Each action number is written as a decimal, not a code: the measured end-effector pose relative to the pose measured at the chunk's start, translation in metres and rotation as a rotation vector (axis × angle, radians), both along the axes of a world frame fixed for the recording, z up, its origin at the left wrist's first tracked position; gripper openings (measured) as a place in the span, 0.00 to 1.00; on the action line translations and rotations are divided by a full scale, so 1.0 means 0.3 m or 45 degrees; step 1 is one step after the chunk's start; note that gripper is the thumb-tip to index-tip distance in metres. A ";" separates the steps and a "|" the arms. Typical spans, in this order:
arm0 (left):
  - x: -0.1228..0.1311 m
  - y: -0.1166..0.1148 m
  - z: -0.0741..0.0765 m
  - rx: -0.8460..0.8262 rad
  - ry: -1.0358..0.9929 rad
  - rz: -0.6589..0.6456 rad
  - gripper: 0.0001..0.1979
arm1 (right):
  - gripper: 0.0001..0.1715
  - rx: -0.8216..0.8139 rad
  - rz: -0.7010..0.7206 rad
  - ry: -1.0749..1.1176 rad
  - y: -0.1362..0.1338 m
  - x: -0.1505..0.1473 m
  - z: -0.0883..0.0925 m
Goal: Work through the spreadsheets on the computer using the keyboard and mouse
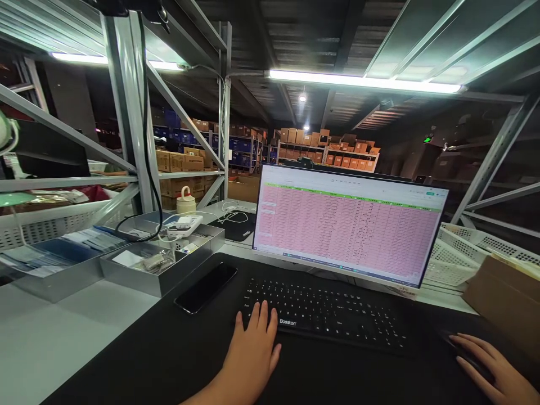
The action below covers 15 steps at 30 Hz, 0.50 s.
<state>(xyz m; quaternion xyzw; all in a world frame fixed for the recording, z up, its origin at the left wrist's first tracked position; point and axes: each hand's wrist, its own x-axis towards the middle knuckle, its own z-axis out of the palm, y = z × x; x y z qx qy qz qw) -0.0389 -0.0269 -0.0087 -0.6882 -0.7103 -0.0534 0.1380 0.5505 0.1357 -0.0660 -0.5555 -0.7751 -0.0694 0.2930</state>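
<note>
My left hand [253,349] rests with its fingers spread at the lower left part of a black keyboard [337,315] marked Bosston. On the right, my right hand [495,365] is curved over a black computer mouse [475,360], partly covering it. Behind the keyboard stands a monitor [346,225] with a spreadsheet of pink rows under a green header; its text is too small to read. To the left of the keyboard a phone [206,287] with a dark screen lies on the black desk mat [156,360].
Grey metal trays [139,275] with packets and a power strip [184,225] stand on the left. A brown cardboard box [502,304] and white perforated baskets [451,259] are at the right. Metal shelf posts [130,112] rise around the desk. Boxes fill shelves farther back.
</note>
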 end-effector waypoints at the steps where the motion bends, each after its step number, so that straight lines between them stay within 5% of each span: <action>1: 0.000 -0.001 0.001 -0.001 0.001 -0.004 0.29 | 0.31 0.002 -0.002 0.000 -0.002 -0.003 0.003; 15: 0.000 -0.003 0.009 -0.023 -0.007 -0.003 0.29 | 0.30 0.033 -0.002 -0.001 -0.010 -0.026 0.027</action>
